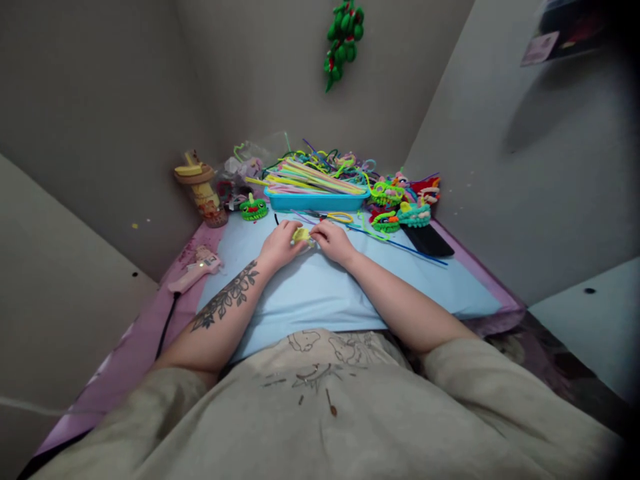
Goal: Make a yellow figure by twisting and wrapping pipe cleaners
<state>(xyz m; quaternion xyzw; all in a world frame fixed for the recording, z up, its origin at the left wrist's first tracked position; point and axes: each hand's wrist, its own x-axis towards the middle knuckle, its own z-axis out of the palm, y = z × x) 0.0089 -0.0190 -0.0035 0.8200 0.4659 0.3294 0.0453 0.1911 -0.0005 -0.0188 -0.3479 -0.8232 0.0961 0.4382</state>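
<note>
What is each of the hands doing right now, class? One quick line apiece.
Left hand: closed, holding the small yellow piece.
Right hand: fingers bent in beside that piece; whether they grip it cannot be told.

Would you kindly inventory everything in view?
Yellow piece: one, yellow, centre
Tray: one, blue, at the back
Pipe cleaners: many, mixed colours, in and around tray
Scissors: one, yellow-handled, before tray
Fuzzy green head: one, green, left of tray
Fuzzy figures: several, multicoloured, right of tray
Flat object: one, black, right side
Cup: one, yellow-brown, back left
Clutter: several, mixed colours, beside cup
Glue gun: one, pink, left side
Sheet: one, light blue, under scissors
Cloth: one, pink, under sheet
Hanging ornament: one, green-red, top centre
Unclear object: one, dark, upper right
Shirt: one, beige, bottom
Left hand, right hand: two, bare, at yellow piece
</note>
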